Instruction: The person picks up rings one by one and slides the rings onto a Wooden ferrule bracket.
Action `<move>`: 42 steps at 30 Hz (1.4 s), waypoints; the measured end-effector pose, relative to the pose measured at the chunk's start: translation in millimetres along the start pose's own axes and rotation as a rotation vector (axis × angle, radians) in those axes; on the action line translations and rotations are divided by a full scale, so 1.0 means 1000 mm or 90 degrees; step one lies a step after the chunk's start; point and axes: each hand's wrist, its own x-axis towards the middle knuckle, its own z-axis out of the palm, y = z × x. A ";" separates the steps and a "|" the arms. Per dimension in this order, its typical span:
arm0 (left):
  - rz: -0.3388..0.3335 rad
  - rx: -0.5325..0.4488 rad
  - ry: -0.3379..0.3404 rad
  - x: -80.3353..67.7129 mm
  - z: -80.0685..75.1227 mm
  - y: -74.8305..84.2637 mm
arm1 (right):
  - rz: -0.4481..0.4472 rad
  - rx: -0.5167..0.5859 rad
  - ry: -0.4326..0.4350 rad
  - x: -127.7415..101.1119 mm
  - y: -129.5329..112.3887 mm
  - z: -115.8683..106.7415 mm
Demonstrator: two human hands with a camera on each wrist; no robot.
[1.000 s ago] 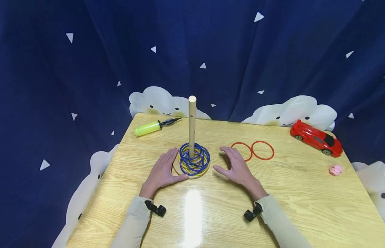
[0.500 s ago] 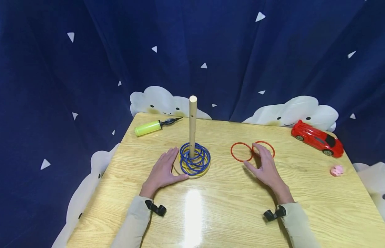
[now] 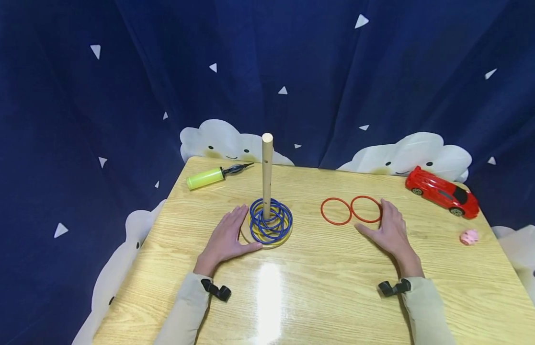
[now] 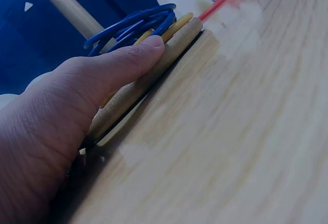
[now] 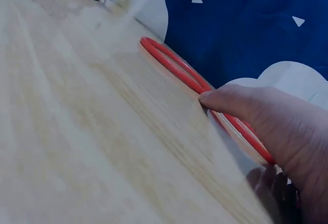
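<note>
In the head view, my left hand point(image 3: 226, 235) rests against the left side of a round wooden base point(image 3: 245, 235). Its thumb point(image 4: 138, 60) lies along the front rim, with its fingers straight along the side. An upright wooden peg point(image 3: 267, 177) rises from the base. Blue rings point(image 3: 281, 211) and yellow rings point(image 3: 258, 232) are piled around it. My right hand point(image 3: 390, 230) is at the right-hand red ring point(image 3: 365, 221), thumb near its front and fingertips at its right edge. Another red ring point(image 3: 336, 224) lies flat beside it, touching or nearly so.
A yellow-green hand pump point(image 3: 205, 178) lies at the back left of the wooden table point(image 3: 319, 297). At the right stand a red toy car point(image 3: 441, 191) and a small pink pig figure point(image 3: 468, 236). A dark blue curtain point(image 3: 319, 86) hangs behind the table.
My right hand has moved right, from beside the ring pile, over the red rings, to the right edge of the right-hand one. The left hand has stayed at the base.
</note>
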 end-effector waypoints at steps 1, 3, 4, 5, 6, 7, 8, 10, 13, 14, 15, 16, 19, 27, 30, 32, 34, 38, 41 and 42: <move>0.001 0.000 0.001 0.000 0.000 0.000 | 0.007 -0.012 -0.002 0.002 0.001 0.001; -0.001 -0.001 -0.001 0.000 0.000 0.000 | 0.015 -0.029 -0.005 0.004 0.003 0.002; -0.001 -0.003 -0.003 0.000 0.000 0.001 | 0.019 -0.035 -0.005 0.005 0.003 0.003; -0.003 -0.004 -0.005 0.000 -0.001 0.001 | 0.022 -0.042 -0.005 0.006 0.004 0.004; -0.005 -0.005 -0.008 0.000 -0.001 0.001 | 0.025 -0.046 -0.003 0.007 0.004 0.004; -0.006 -0.004 -0.010 0.000 -0.001 0.002 | 0.026 -0.048 0.001 0.007 0.005 0.005; -0.006 -0.003 -0.009 0.000 -0.001 0.002 | 0.026 -0.050 0.008 0.008 0.005 0.006; -0.006 0.001 -0.010 0.000 -0.002 0.002 | 0.023 -0.053 0.024 0.010 0.005 0.007; -0.007 0.008 -0.009 0.000 -0.002 0.001 | 0.013 -0.059 0.046 0.011 0.005 0.008; -0.008 0.007 -0.010 0.000 -0.002 0.001 | 0.009 -0.061 0.052 0.012 0.005 0.008; -0.009 0.007 -0.011 0.000 -0.002 0.001 | 0.005 -0.061 0.055 0.012 0.006 0.008; -0.009 0.007 -0.011 0.000 -0.002 0.001 | 0.001 -0.063 0.057 0.011 0.006 0.008; -0.006 0.001 -0.009 -0.001 -0.002 0.001 | -0.005 -0.062 0.063 0.010 0.005 0.009; -0.004 -0.004 -0.008 0.000 -0.002 0.002 | -0.017 -0.040 0.086 0.007 0.002 0.008; -0.004 -0.004 -0.008 0.000 -0.002 0.002 | -0.024 -0.040 0.082 0.008 0.003 0.008; -0.005 -0.002 -0.010 0.001 -0.002 0.003 | -0.027 -0.047 0.073 0.010 0.004 0.008; -0.008 -0.002 -0.010 0.001 -0.001 0.003 | -0.031 -0.055 0.064 0.011 0.005 0.008; -0.008 -0.002 -0.010 0.001 0.000 0.002 | -0.029 -0.062 0.046 0.012 0.006 0.009; -0.009 -0.005 -0.010 0.000 -0.001 0.002 | -0.029 -0.054 0.040 0.010 0.006 0.011; -0.009 -0.007 -0.010 0.000 -0.001 0.003 | -0.030 -0.050 0.040 0.010 0.006 0.011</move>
